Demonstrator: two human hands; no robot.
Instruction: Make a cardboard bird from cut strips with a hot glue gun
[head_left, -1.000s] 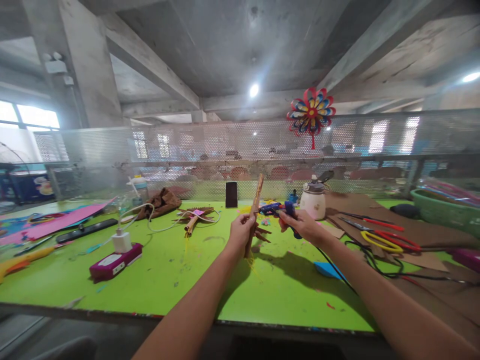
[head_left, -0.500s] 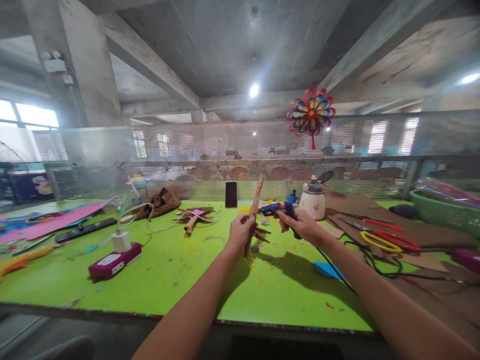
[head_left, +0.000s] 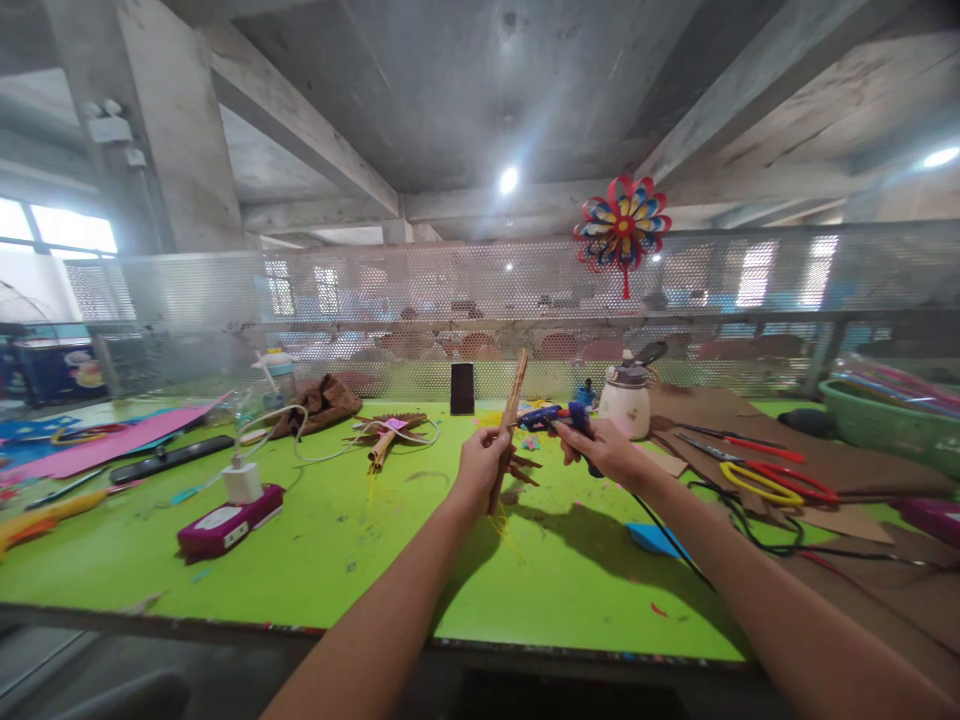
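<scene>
My left hand (head_left: 482,462) is closed around a brown cardboard piece (head_left: 515,392), held upright with jagged strips sticking out on its right side. Yellow strings (head_left: 512,535) hang beneath it. In my right hand (head_left: 598,450) is a blue glue gun (head_left: 551,416), its nozzle pointing left at the edge of the cardboard; whether the tip touches cannot be made out. A black cord (head_left: 675,542) trails from under the right hand toward the lower right. Beyond my left hand lies another brown jagged piece (head_left: 386,436) with a rolled tube and yellow strings.
At left stand a purple power strip (head_left: 231,522) with a white charger (head_left: 243,484), and pink sheets (head_left: 112,445). A phone (head_left: 463,389) and a white bottle (head_left: 625,403) are at the back. Scissors (head_left: 761,483) lie on brown cardboard (head_left: 847,455) at right, near a green basket (head_left: 892,425).
Almost nothing differs. Both hands keep their places, with the glue gun at the cardboard piece; the right hand has shifted only very slightly.
</scene>
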